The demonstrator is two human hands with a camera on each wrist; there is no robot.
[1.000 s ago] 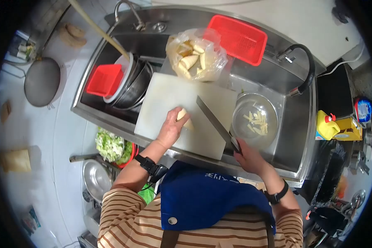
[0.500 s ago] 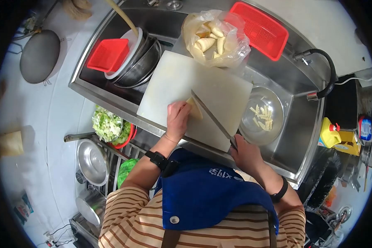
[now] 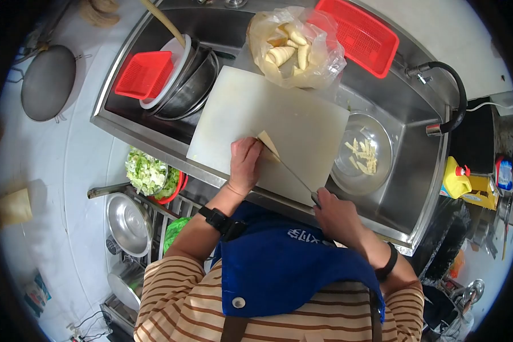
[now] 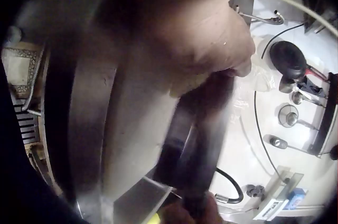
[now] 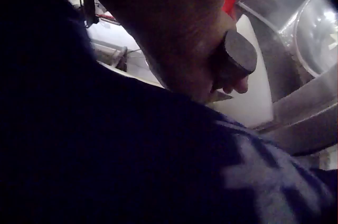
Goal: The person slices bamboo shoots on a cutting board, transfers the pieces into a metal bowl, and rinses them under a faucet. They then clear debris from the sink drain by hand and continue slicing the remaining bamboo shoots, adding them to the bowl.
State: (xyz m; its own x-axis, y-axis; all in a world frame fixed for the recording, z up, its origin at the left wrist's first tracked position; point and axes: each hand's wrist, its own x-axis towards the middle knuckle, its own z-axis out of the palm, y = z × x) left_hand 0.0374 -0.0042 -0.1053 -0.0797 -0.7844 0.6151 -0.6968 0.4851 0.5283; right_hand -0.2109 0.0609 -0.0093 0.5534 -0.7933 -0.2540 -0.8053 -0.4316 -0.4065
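Note:
My left hand point(image 3: 245, 165) holds a pale piece of peeled bamboo shoot point(image 3: 268, 141) on the white cutting board point(image 3: 228, 114), fingertips bent over its left side. The right hand point(image 3: 339, 216) grips the handle of a cleaver, whose blade point(image 3: 295, 174) slants up-left across the board and meets the bamboo shoot close to the left fingers. Its broad blade face point(image 4: 195, 139) shows dark in the left wrist view, just below the left hand point(image 4: 211, 39). In the right wrist view the cleaver's handle end point(image 5: 240, 55) sticks out of the right fist.
A clear bowl point(image 3: 347, 181) with cut strips point(image 3: 366, 155) stands in the sink right of the board. Behind the board are a plastic bag point(image 3: 328, 60) of peeled shoots and a red basket point(image 3: 359, 37). Stacked metal bowls point(image 3: 191, 85) lie left; chopped greens point(image 3: 145, 171) stand lower left.
The cleaver has moved from beside the bamboo shoot onto it, its blade now nearly edge-on. The left hand has turned its fingers over the piece. The head view has shifted.

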